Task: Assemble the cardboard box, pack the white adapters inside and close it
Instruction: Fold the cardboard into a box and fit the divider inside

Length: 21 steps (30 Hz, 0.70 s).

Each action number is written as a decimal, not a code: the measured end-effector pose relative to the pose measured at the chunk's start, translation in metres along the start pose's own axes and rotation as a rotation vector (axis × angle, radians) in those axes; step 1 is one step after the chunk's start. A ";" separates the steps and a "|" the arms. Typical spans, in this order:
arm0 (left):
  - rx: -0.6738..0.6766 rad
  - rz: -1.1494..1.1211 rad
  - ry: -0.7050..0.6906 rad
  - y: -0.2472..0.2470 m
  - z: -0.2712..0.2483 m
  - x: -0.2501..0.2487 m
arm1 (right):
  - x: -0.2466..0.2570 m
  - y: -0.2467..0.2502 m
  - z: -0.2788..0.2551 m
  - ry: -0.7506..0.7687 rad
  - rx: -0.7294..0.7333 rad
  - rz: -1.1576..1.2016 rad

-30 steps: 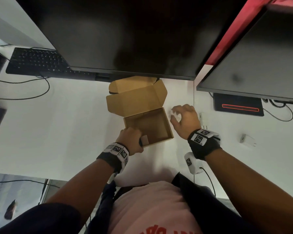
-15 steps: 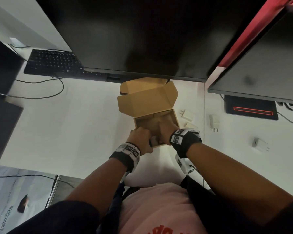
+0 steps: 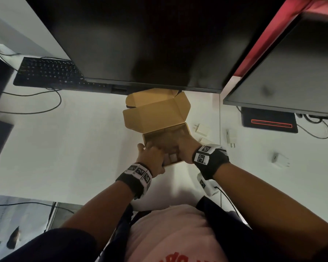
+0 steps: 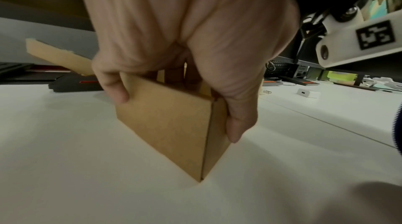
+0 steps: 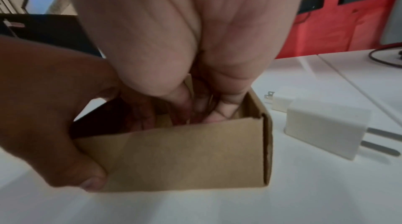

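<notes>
Dim, soft overhead light; wide-angle edges bend, and the wrist views look somewhat motion-blurred.

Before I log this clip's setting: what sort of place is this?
Probably an office workstation: a white desk with a black keyboard and large monitors overhead.
</notes>
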<state>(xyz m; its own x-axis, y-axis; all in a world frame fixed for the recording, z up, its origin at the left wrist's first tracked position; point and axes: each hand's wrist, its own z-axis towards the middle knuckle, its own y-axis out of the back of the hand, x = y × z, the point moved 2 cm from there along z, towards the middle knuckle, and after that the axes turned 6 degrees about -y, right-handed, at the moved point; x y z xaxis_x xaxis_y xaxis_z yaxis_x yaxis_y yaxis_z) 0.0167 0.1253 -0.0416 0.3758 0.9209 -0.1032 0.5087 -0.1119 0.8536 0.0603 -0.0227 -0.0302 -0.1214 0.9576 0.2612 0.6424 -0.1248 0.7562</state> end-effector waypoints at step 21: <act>-0.098 -0.237 -0.019 -0.021 0.002 -0.003 | -0.130 -0.034 -0.030 -0.358 -0.382 0.326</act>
<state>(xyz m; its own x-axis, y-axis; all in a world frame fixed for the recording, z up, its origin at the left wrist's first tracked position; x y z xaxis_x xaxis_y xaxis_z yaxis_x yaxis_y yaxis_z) 0.0068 0.1245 -0.0607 0.2704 0.9098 -0.3149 0.5073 0.1433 0.8498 0.0315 -0.1512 -0.0719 0.3401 0.8738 0.3475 0.2793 -0.4467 0.8499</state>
